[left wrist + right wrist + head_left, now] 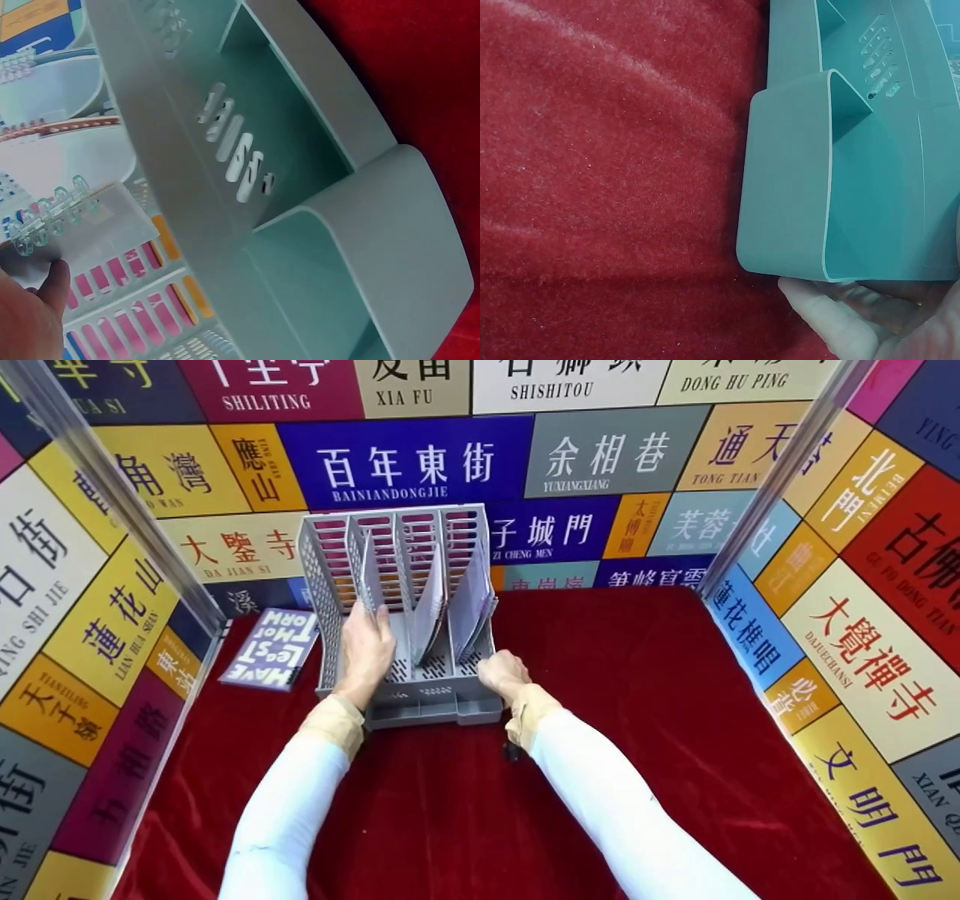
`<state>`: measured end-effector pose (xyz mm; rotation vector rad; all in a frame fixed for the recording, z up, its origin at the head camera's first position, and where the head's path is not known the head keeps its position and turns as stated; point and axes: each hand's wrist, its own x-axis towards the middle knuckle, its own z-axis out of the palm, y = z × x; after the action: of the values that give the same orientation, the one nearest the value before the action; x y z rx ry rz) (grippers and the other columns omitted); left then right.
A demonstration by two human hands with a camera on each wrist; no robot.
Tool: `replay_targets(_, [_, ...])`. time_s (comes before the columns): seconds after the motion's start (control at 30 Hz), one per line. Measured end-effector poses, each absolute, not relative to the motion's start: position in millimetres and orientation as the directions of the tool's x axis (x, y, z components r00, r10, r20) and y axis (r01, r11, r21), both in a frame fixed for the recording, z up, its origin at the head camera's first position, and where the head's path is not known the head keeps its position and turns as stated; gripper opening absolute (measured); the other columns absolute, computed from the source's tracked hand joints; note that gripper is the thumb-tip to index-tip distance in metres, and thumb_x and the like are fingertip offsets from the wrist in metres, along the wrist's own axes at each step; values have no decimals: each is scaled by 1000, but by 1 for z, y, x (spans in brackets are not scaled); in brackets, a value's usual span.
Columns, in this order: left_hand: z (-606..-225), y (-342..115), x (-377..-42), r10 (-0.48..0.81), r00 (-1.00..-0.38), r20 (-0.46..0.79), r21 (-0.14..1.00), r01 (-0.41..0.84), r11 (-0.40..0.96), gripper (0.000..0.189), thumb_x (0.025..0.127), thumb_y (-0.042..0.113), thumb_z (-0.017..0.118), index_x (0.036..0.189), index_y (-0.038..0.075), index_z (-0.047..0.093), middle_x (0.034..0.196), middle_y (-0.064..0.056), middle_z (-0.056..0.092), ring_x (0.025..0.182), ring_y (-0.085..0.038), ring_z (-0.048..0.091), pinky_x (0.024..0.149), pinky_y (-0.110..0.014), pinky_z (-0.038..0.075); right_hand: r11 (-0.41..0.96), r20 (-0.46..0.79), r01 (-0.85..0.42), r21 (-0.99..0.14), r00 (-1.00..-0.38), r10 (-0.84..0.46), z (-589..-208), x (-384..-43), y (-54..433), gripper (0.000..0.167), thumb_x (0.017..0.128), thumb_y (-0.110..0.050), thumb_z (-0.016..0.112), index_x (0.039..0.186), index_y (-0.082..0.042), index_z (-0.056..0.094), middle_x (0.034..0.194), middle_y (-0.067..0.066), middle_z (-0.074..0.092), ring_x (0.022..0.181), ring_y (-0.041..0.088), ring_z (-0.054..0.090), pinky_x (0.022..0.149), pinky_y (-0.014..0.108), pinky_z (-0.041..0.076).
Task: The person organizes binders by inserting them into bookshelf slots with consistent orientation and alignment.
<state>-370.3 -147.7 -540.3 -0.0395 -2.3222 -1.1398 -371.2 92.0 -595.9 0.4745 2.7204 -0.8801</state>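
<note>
A grey desktop file organizer (435,688) with several upright slots stands on red cloth. My left hand (367,649) reaches into its left part and holds a thin ring-bound notebook (371,574) upright. In the left wrist view, the thumb (56,289) lies against that notebook's translucent cover (120,225), below its clear rings (52,217). Other notebooks (429,607) lean in the slots farther right. My right hand (504,671) grips the organizer's front right corner, its fingers (829,315) curled at the side of the front tray (787,187).
A purple booklet with white lettering (270,649) lies flat left of the organizer. Printed sign panels (405,465) wall the back and both sides. Red velvet cloth (637,675) covers the table. A small black object (512,751) shows beneath the right wrist.
</note>
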Motion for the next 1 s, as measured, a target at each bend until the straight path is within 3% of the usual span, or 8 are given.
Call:
replay_targets(0.23, [-572,-155,-387,-166,-830,533,697,319,643,35,116,24,56,137,-3,64,123,-29,74,119,-52,73,109,-63,56,758,-326,383,-528,-916,235,-596,-372,91,39,103,-30,52,120,-9,79,142,16,78,133,38,74,113,54,59])
replay_targets(0.4, [-575,-153,-379,-155,-866,475,697,263,668,44,115,17,59,154,-5,56,135,-33,72,129,-55,71,116,-63,55,752,-332,391,-530,-912,240,-598,-373,92,36,102,-31,52,114,-11,79,139,14,79,129,37,75,110,52,60])
replay_targets(0.53, [-583,-154,-378,-147,-885,442,694,233,681,46,115,17,60,157,-2,55,138,-31,72,131,-54,71,118,-61,55,748,-333,397,-531,-910,246,-600,-374,93,34,102,-31,53,112,-11,79,138,14,79,129,37,76,110,52,60])
replay_targets(0.8, [-593,-157,-373,-124,-901,417,670,212,712,33,115,16,59,142,-3,63,124,-31,75,120,-56,74,107,-65,59,753,-328,396,-525,-911,250,-600,-375,93,35,102,-32,54,112,-11,79,138,14,79,129,36,76,110,53,60])
replay_targets(1.0, [-596,-159,-368,-92,-944,317,651,146,745,20,106,9,58,120,0,69,123,-30,79,117,-55,76,98,-65,61,752,-319,395,-528,-913,256,-600,-374,92,37,102,-31,53,119,-9,79,142,15,78,135,39,74,113,54,59])
